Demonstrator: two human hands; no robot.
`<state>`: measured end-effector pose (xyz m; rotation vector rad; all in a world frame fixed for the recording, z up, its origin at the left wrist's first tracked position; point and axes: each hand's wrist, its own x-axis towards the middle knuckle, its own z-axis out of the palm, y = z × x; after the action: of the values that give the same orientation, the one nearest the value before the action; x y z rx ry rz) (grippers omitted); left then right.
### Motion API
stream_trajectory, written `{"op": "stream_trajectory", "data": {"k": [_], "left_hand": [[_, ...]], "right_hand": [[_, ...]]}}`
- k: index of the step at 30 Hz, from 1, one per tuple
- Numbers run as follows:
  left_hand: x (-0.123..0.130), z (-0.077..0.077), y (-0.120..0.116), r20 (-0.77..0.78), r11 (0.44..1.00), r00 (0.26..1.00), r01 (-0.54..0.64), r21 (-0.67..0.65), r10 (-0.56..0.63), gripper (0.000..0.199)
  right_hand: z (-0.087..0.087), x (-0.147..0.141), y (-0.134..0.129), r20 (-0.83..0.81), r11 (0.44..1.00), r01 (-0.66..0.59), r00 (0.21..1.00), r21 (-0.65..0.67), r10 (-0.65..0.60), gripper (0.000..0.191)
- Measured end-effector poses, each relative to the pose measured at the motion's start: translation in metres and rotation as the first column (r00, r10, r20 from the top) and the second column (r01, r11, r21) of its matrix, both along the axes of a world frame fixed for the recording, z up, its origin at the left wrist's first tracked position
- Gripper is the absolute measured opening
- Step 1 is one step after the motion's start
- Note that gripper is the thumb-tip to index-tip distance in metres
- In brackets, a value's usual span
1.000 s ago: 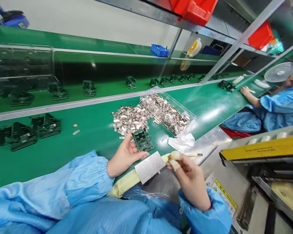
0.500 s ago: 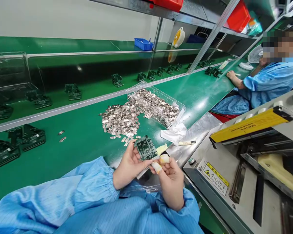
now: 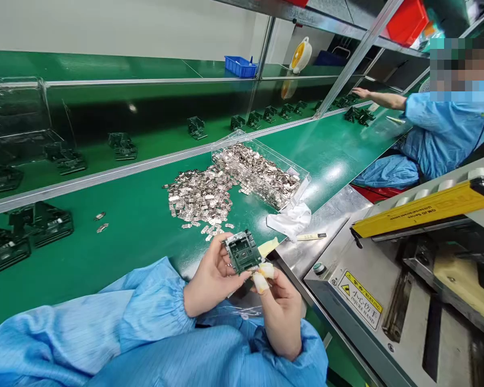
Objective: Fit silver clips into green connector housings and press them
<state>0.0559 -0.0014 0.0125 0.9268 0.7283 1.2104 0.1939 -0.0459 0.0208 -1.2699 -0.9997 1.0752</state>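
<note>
A green circuit board (image 3: 244, 252) is tilted up in front of me. My left hand (image 3: 210, 279) grips its left side and lower edge, thumb in front and fingers behind. My right hand (image 3: 280, 306) has white wraps on thumb and forefinger, and these are pinched together at the board's lower right corner. Whatever lies between those fingertips is hidden. Beyond the board, a heap of small metal pieces (image 3: 199, 196) is spread on the green bench (image 3: 137, 226). A clear plastic box (image 3: 302, 188) beside it lies full of more such pieces.
A white cloth (image 3: 292, 220), a yellow slip (image 3: 268, 247) and a cutter-like stick (image 3: 311, 236) lie right of the board. A machine (image 3: 358, 293) with a yellow bar borders my right. More boards (image 3: 48, 226) stand at left. A co-worker (image 3: 443, 129) sits far right.
The board has turned a little in my hands, and the toothed metal strip under it no longer shows. My right fingertips shifted slightly left and down. The co-worker's arm has stretched out over the bench.
</note>
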Motion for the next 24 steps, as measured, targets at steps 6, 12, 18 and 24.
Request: {"op": "stream_trajectory", "data": {"k": [6, 12, 18, 24], "left_hand": [[-0.005, -0.005, 0.0, -0.03, 0.989, 0.991, 0.132, 0.066, -0.13, 0.054], [-0.007, 0.0, -0.003, -0.07, 0.969, 0.975, 0.219, 0.117, -0.212, 0.04], [-0.008, 0.001, -0.004, -0.109, 0.957, 0.965, 0.254, 0.142, -0.24, 0.04], [-0.009, 0.0, -0.004, -0.239, 0.947, 0.947, 0.261, 0.19, -0.213, 0.033]], "right_hand": [[0.001, 0.017, 0.0, 0.264, 0.982, 0.053, 0.959, 0.184, -0.101, 0.009], [0.001, 0.01, 0.004, 0.419, 0.977, -0.037, 0.906, 0.212, -0.056, 0.013], [0.002, 0.004, 0.005, 0.506, 0.96, -0.028, 0.854, 0.277, -0.121, 0.008], [0.006, 0.002, 0.007, 0.557, 0.954, -0.026, 0.817, 0.299, -0.152, 0.004]]}}
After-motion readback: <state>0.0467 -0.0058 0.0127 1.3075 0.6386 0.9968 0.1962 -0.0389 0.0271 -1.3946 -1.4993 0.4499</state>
